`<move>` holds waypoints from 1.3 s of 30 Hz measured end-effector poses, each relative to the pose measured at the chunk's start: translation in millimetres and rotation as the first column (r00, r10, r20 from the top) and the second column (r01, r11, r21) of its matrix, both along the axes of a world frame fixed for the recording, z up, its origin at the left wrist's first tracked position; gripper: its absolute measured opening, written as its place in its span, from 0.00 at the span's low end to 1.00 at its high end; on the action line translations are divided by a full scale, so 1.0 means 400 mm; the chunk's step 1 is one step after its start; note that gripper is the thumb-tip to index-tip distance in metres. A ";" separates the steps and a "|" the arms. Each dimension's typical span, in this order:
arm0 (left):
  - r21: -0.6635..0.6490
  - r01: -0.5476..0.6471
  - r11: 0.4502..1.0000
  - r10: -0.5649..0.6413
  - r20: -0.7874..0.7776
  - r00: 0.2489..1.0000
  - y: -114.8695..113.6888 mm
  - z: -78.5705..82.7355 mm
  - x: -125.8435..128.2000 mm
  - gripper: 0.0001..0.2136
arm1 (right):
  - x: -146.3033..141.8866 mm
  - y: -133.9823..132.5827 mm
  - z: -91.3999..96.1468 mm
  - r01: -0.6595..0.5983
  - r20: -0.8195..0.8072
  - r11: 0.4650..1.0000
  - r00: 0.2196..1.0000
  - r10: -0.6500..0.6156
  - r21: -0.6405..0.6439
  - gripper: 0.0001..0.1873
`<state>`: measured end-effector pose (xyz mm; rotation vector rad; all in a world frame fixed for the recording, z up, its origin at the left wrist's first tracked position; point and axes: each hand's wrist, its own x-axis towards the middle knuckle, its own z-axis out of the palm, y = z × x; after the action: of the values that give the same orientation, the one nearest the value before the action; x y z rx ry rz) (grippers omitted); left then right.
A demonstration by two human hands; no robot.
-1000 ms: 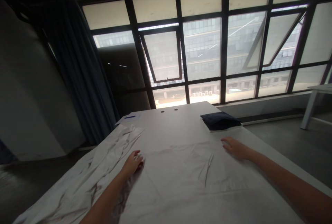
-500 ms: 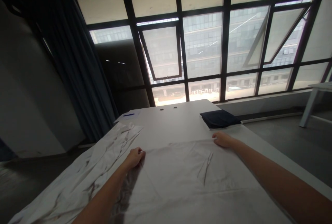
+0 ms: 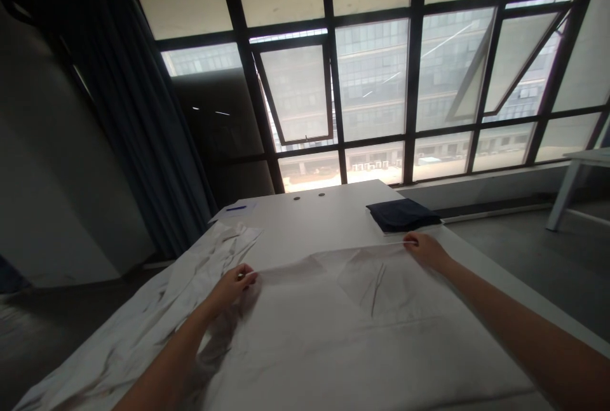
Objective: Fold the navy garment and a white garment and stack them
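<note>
A wide piece of white cloth (image 3: pixel 305 322) is stretched over the table between my hands. Its far left corner is pinched in the closed fingers of my left hand (image 3: pixel 237 282). My right hand (image 3: pixel 426 249) grips the far right corner, close to the folded dark navy cloth (image 3: pixel 403 215). The far edge of the white cloth runs fairly straight between them, with a slight dip near the middle. Thin dark crease-like lines show on its right half. To the left of my left hand lies a crumpled heap of white fabric (image 3: pixel 143 316).
A white table (image 3: pixel 305 227) reaches toward a wall of black-framed windows (image 3: pixel 372 80). A blue pen (image 3: pixel 236 208) rests on paper at its far left. A dark blue curtain (image 3: pixel 138 131) hangs at left. Another white table (image 3: pixel 567 188) stands at far right.
Both hands have moved slightly farther away and apart, my left to the left and my right to the right. The cloth's far edge has moved with them.
</note>
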<state>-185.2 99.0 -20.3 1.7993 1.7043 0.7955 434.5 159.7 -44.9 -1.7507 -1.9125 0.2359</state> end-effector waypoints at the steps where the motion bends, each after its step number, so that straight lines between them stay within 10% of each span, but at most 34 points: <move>1: 0.009 0.000 1.000 0.000 -0.029 1.000 -0.012 0.004 -0.004 0.23 | 0.006 -0.017 0.000 -0.017 -0.008 1.000 1.000 0.017 0.002 0.14; 14: -0.022 0.148 0.989 -0.146 -0.380 0.914 -0.186 -0.037 0.000 0.05 | 0.091 -0.276 -0.107 -0.244 -0.046 0.969 0.969 0.243 -0.026 0.15; 32: -0.157 0.112 0.981 -0.178 -0.520 0.836 -0.173 -0.040 -0.015 0.03 | 0.114 -0.291 -0.150 -0.237 -0.012 0.971 0.972 0.237 -0.027 0.16; 39: -0.047 0.260 0.965 -0.237 -0.588 0.773 -0.218 -0.014 0.125 0.19 | 0.100 -0.296 -0.144 -0.242 -0.003 0.970 0.970 0.242 -0.022 0.15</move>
<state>-135.4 11.9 -25.9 2.4105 1.7431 0.1422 474.4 41.1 -102.4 -1.5276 -2.1297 0.3465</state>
